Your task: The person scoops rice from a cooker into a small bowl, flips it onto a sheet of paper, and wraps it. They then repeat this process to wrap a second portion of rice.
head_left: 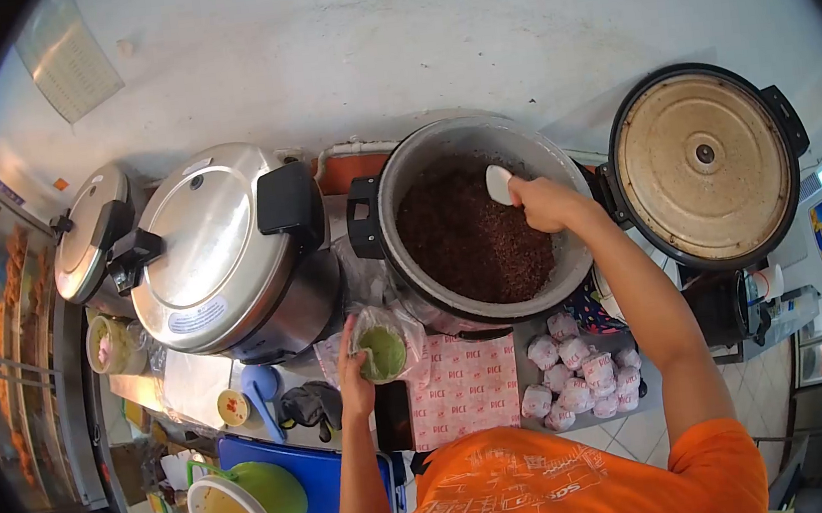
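My right hand (546, 204) grips a white rice paddle (500, 185), its blade over the dark reddish-brown rice (465, 241) in a large open rice cooker (418, 159). Its handle is hidden by my fingers. In my left hand (351, 375) is a small green bowl (382, 353), with clear plastic about it, tilted toward the camera in front of the cooker. Beneath and right of it lie pink-and-white sheets of paper printed RICE (464, 381). A pile of wrapped rice parcels (584, 378) sits right of the paper.
The cooker's hinged lid (702, 166) stands open at right. Two closed rice cookers, one large (219, 237) and one smaller (88, 235), stand at left. A blue ladle (266, 402), a small tub (233, 407) and a green-and-white bucket (262, 507) are at lower left.
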`<move>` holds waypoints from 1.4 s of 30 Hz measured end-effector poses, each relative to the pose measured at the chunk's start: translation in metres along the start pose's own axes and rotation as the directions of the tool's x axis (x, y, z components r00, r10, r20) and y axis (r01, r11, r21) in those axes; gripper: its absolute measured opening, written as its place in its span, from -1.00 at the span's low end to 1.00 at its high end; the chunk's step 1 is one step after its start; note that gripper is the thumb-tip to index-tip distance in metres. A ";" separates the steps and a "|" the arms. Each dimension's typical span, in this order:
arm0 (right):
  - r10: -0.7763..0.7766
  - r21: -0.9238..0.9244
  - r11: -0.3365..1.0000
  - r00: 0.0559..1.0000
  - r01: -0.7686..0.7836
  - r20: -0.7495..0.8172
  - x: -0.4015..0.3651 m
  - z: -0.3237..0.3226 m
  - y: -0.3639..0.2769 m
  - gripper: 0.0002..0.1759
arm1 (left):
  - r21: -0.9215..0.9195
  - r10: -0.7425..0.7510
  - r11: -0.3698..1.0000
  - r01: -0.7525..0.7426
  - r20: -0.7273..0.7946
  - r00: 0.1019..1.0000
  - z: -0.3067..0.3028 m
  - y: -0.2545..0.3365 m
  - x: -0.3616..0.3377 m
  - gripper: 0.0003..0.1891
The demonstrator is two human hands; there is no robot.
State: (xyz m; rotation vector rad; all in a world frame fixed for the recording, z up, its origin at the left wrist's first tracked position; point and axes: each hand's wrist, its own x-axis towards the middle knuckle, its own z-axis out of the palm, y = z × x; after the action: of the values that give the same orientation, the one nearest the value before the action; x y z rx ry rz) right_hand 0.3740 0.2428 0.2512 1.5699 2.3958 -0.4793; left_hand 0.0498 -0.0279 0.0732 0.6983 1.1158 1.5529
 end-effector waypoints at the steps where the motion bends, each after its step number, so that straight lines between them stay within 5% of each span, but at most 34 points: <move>1: 0.002 0.009 1.000 1.000 -0.002 -0.004 -0.018 -0.010 -0.005 -0.49 | -0.155 -0.059 0.986 0.068 0.060 0.996 0.007 0.013 0.001 -0.33; 4: 0.168 0.265 0.958 0.966 -0.113 -0.195 -0.075 -0.020 -0.013 -0.44 | -0.175 -0.048 0.982 0.065 0.102 0.994 0.028 0.045 0.003 -0.41; 6: 0.064 0.392 0.884 0.766 0.254 -0.640 -0.100 -0.003 0.000 -0.53 | -0.163 -0.054 0.984 0.077 0.137 0.989 0.054 0.078 0.001 -0.46; 8: 0.149 0.601 0.786 0.899 0.146 -0.413 -0.131 0.003 -0.009 -0.62 | -0.152 -0.066 0.984 0.091 0.159 0.985 0.078 0.096 -0.003 -0.50; 10: 0.163 0.842 0.430 0.889 0.325 -0.427 -0.154 0.034 -0.035 -0.65 | -0.096 -0.001 0.995 0.016 0.161 0.987 0.101 0.105 -0.007 -0.52; 12: 0.087 0.915 0.235 0.930 0.329 -0.357 -0.178 0.056 -0.060 -0.62 | 0.028 0.028 0.999 -0.032 0.158 0.987 0.137 0.114 -0.021 -0.46; 15: 0.044 0.843 0.165 0.850 0.512 -0.525 -0.183 0.102 -0.082 -0.63 | 0.229 0.182 0.947 -0.227 0.199 0.963 0.179 0.102 -0.038 -0.37; 19: 0.175 0.926 0.122 0.911 0.356 -0.373 -0.201 0.118 -0.085 -0.71 | 0.519 0.156 0.809 -0.274 0.259 0.953 0.194 0.092 -0.057 -0.43; 21: 0.241 0.956 0.035 0.926 0.290 -0.290 -0.203 0.127 -0.074 -0.78 | 0.714 0.445 0.316 -0.624 0.469 0.763 0.200 0.102 -0.064 -0.38; 24: 0.235 0.941 0.049 0.912 0.336 -0.337 -0.215 0.121 -0.066 -0.79 | 0.650 0.456 0.273 -0.710 0.562 0.690 0.218 0.126 -0.069 -0.28; 26: 0.233 0.959 -0.010 0.933 0.283 -0.273 -0.217 0.122 -0.066 -0.80 | 0.639 0.348 0.301 -0.708 0.618 0.705 0.227 0.125 -0.067 -0.40; 28: 0.265 0.945 -0.092 0.922 0.315 -0.282 -0.220 0.120 -0.066 -0.80 | 0.667 -0.049 0.646 -0.370 0.520 0.853 0.228 0.114 -0.059 -0.49; 32: 0.318 0.847 -0.122 0.828 0.518 -0.461 -0.220 0.119 -0.063 -0.76 | 0.449 -0.154 0.888 -0.096 0.487 0.860 0.234 0.106 -0.061 -0.61; 34: 0.245 0.908 -0.251 0.929 0.336 -0.276 -0.235 0.104 -0.059 -0.70 | 0.416 -0.172 0.907 -0.073 0.522 0.836 0.241 0.114 -0.045 -0.67; 36: 0.235 0.881 -0.268 0.914 0.389 -0.332 -0.232 0.109 -0.048 -0.63 | 0.599 -0.262 0.789 -0.137 0.530 0.806 0.247 0.127 -0.010 -0.67; 38: 0.236 0.855 -0.200 0.870 0.479 -0.433 -0.233 0.114 -0.027 -0.57 | 0.670 -0.168 0.666 -0.328 0.563 0.809 0.258 0.135 0.039 -0.61; 40: 0.244 0.839 -0.159 0.844 0.520 -0.477 -0.233 0.124 -0.012 -0.54 | 0.731 -0.023 0.385 -0.563 0.618 0.786 0.276 0.137 0.091 -0.57; 42: 0.384 0.751 -0.197 0.755 0.630 -0.532 -0.237 0.127 -0.003 -0.57 | 0.766 -0.004 -0.027 -0.642 0.642 0.767 0.292 0.123 0.137 -0.49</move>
State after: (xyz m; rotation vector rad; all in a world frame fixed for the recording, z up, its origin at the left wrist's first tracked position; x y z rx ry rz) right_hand 0.4671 -0.0080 0.2231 2.0030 2.4480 -3.2319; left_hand 0.2151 0.1888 0.2857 2.4057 1.6136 0.4990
